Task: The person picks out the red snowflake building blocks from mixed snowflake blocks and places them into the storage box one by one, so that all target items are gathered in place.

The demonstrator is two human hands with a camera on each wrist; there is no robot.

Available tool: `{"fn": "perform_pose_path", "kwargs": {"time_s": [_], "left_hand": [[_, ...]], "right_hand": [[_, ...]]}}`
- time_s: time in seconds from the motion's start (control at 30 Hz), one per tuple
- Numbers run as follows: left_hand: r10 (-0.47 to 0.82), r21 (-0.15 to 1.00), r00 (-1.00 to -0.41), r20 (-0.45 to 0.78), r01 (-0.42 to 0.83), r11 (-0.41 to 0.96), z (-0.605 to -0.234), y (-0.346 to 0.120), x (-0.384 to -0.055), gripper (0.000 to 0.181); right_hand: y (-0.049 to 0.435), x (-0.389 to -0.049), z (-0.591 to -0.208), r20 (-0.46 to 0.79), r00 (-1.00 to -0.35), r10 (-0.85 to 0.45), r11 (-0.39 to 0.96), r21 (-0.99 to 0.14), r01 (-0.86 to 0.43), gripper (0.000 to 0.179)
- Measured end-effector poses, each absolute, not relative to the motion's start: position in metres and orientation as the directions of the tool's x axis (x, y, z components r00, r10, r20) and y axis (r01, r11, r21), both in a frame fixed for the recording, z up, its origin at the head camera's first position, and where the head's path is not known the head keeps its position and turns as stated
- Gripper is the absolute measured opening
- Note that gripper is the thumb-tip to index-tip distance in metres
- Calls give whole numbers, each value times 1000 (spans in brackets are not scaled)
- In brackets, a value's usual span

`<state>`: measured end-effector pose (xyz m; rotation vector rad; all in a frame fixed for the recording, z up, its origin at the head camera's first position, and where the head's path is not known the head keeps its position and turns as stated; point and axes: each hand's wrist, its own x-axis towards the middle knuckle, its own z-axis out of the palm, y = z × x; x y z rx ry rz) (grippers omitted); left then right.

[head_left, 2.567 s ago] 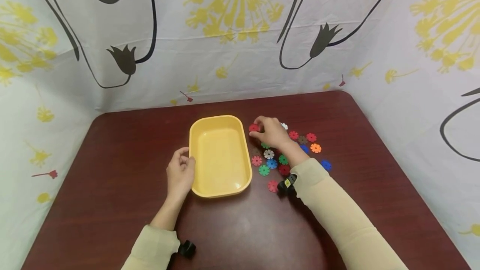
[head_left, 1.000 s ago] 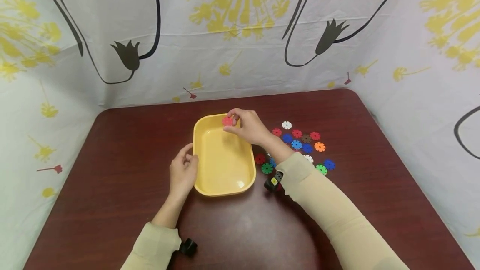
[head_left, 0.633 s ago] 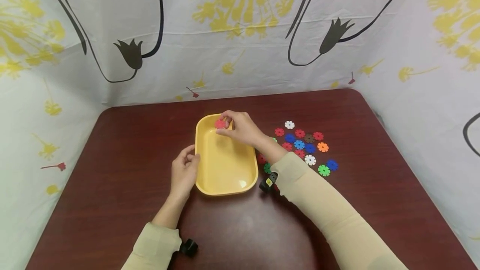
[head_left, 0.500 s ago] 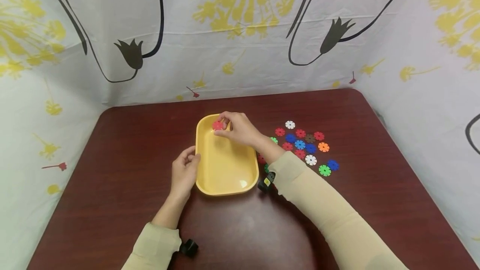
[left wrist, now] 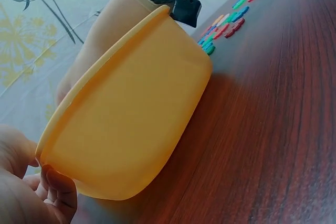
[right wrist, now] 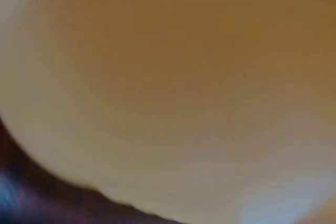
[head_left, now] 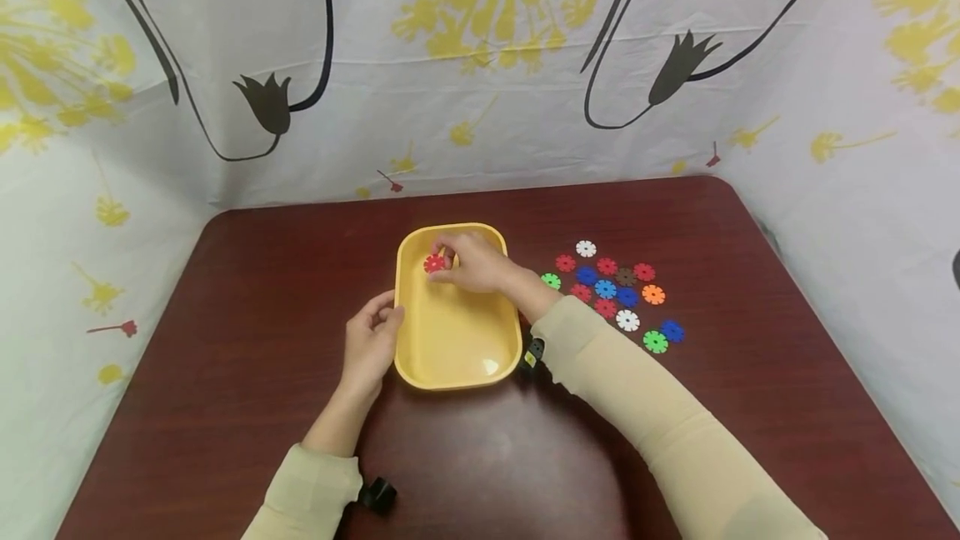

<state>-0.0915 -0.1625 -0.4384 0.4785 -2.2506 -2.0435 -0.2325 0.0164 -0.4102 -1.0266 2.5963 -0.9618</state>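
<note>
A yellow plastic tray (head_left: 457, 348) stands on the dark red-brown table. My left hand (head_left: 369, 344) pinches its left rim between thumb and fingers; the left wrist view shows that grip on the tray (left wrist: 126, 103) up close. Inside the tray's far half, my right hand (head_left: 474, 263) pinches a red notched interlocking disc (head_left: 433, 263) at its thumb and fingertips. The right wrist view is filled by a blurred yellow-tan surface, with neither fingers nor disc visible.
Several notched discs lie flat right of the tray, among them a white one (head_left: 586, 248), an orange one (head_left: 653, 294) and a green one (head_left: 656, 342). The right sleeve (head_left: 637, 390) covers part of that area. A patterned cloth (head_left: 480, 132) hangs behind the table (head_left: 247, 315).
My right hand has carried the red disc from the pile leftward over the tray's rim, then lowered it inside. My left hand has kept hold of the rim. The head view has shifted slightly.
</note>
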Motion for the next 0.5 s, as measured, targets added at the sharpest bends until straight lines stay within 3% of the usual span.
{"fn": "perform_pose_path", "kwargs": {"time_s": [0.5], "left_hand": [[-263,977,-947,-185,-205,53,-436,-165,-92,35]], "right_hand": [[14,-244,-406,-44,-697,-716,585,-582,-565,33]]}}
